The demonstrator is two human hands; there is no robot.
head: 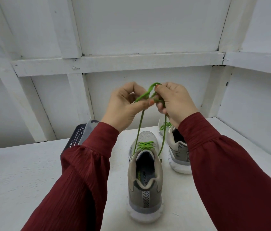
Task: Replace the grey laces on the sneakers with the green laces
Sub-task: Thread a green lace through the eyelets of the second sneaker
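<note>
One white desk [23,180] carries two grey sneakers, heels toward the camera. Near sneaker [145,194] stands centre; far sneaker [178,154] stands beyond it to the right. Both are laced green. Dark basket [78,135] sits at left, partly behind a sleeve [84,172]. Left hand [123,105] and right hand [176,100] each pinch the near sneaker's green lace [138,129], raised and looped between them. Insole [145,164] print reads "ORY FOAM"; the rest is illegible.

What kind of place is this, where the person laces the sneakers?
Probably a plain indoor work corner, perhaps a booth: a white painted table, white panelled walls crossed by battens, and a dark mesh basket at the table's left.
</note>
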